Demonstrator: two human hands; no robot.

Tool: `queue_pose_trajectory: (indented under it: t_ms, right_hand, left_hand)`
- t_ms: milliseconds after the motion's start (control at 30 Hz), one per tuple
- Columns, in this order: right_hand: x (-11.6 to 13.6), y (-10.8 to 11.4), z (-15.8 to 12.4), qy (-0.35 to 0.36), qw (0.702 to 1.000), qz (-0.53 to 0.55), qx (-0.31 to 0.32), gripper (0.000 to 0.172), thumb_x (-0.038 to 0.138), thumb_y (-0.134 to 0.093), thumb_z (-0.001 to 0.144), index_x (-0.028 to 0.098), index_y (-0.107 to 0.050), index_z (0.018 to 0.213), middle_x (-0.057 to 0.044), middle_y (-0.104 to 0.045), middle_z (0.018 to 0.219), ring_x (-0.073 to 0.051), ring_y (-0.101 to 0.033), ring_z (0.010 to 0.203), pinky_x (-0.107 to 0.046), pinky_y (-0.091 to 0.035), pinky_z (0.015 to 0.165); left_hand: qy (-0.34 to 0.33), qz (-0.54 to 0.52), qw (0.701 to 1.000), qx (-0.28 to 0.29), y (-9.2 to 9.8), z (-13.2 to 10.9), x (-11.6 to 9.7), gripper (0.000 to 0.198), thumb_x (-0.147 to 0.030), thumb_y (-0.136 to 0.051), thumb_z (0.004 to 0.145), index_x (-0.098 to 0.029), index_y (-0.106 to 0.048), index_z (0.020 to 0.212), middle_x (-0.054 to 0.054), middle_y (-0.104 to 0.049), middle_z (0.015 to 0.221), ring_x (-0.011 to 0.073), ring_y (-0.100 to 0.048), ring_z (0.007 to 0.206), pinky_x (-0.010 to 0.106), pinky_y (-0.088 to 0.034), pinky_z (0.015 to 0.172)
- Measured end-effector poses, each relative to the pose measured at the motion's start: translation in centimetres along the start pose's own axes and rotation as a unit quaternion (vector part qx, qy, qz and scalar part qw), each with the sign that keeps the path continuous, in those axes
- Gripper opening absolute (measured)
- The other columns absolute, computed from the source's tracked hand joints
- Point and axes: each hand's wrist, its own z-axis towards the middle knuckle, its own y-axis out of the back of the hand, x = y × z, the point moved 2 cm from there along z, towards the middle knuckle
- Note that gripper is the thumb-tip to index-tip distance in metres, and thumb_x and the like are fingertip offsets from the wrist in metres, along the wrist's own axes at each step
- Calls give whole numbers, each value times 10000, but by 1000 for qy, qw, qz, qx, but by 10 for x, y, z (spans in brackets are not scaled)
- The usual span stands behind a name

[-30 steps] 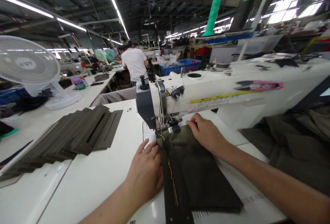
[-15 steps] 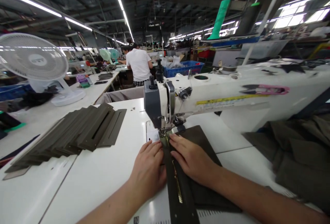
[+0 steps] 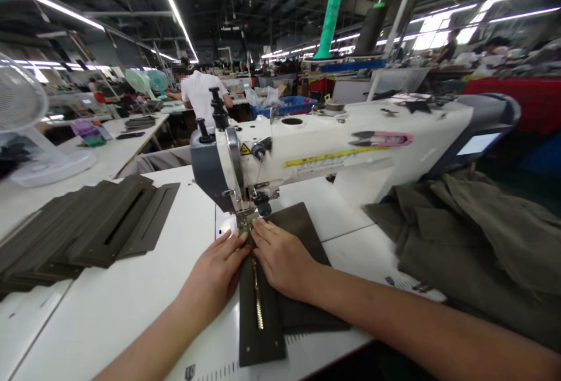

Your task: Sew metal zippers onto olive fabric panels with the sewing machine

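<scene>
A dark olive fabric strip [image 3: 263,340] with a gold-toothed zipper [image 3: 257,296] along its middle runs under the presser foot of a white sewing machine [image 3: 302,141]. My left hand [image 3: 218,270] lies on the strip's left edge, fingers stretched toward the foot. On the other side of the zipper, my right hand [image 3: 284,258] rests flat with its fingertips just short of the foot. Beneath that hand, a wider olive fabric panel [image 3: 298,223] spreads to the right. The needle point is too small to make out.
Overlapping olive pieces with slots [image 3: 105,217] are stacked on the left. Crumpled olive cloth [image 3: 473,235] lies right. Pink thread snips [image 3: 385,138] rest on the machine arm. A white fan [image 3: 56,159] stands far left. A person in a white shirt [image 3: 204,97] works beyond.
The view has turned right, so everything sits further left, and the machine's display end now shows. Both hands stay on the fabric near the presser foot. The strip's lower end has come into view.
</scene>
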Motion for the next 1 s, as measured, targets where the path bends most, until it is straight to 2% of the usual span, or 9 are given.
queue_pose_trajectory:
  t_ms: [200, 367, 667, 733, 867, 1000]
  right_hand:
    - [-4, 3, 0, 2, 1000, 3, 11, 408, 177, -354, 868, -37, -514, 1177, -222, -476, 1252, -265, -415, 1194, -368, -328, 1026]
    - [-9, 0, 0, 27, 1000, 13, 3, 407, 162, -327, 868, -36, -521, 1166, -213, -492, 1241, -255, -425, 1188, -376, -337, 1019]
    - [-26, -5, 9, 49, 998, 47, -9, 387, 144, -335, 842, -8, -550, 1125, -193, -559, 1162, -252, -485, 1128, -389, -390, 979]
    - [-24, -2, 6, 44, 997, 61, 4, 376, 149, -358, 836, 16, -543, 1134, -185, -545, 1183, -252, -473, 1136, -404, -392, 972]
    - [-9, 9, -5, 21, 994, 102, 32, 318, 182, -423, 833, 97, -553, 1111, -148, -502, 1228, -251, -415, 1168, -455, -313, 1007]
    - [4, 20, -5, -15, 991, 125, 50, 217, 139, -517, 717, 112, -561, 928, -124, -537, 1044, -242, -450, 1020, -426, -374, 903]
  left_hand:
    - [29, -7, 1000, 5, -2, -2, 0, 289, -121, -398, 798, -163, -602, 999, 104, -627, 1075, 234, -581, 1016, 435, -458, 927]
    - [44, 5, 999, 18, -1, 1, -1, 274, -112, -401, 789, -145, -598, 976, 111, -618, 1081, 233, -575, 1014, 413, -473, 914]
    - [77, -1, 997, 24, -5, 11, 1, 242, -108, -435, 771, -129, -605, 942, 108, -627, 942, 232, -592, 908, 394, -521, 822]
    - [84, -6, 996, 29, -3, 10, 0, 236, -107, -443, 765, -134, -606, 934, 106, -625, 939, 230, -592, 906, 392, -523, 811]
    - [100, -47, 994, 27, 2, 2, -7, 246, -101, -437, 771, -152, -603, 945, 96, -625, 967, 211, -593, 925, 386, -510, 841]
    - [138, -82, 987, 18, 4, -7, -15, 271, -87, -414, 769, -163, -600, 951, 85, -620, 1030, 215, -568, 1002, 389, -486, 889]
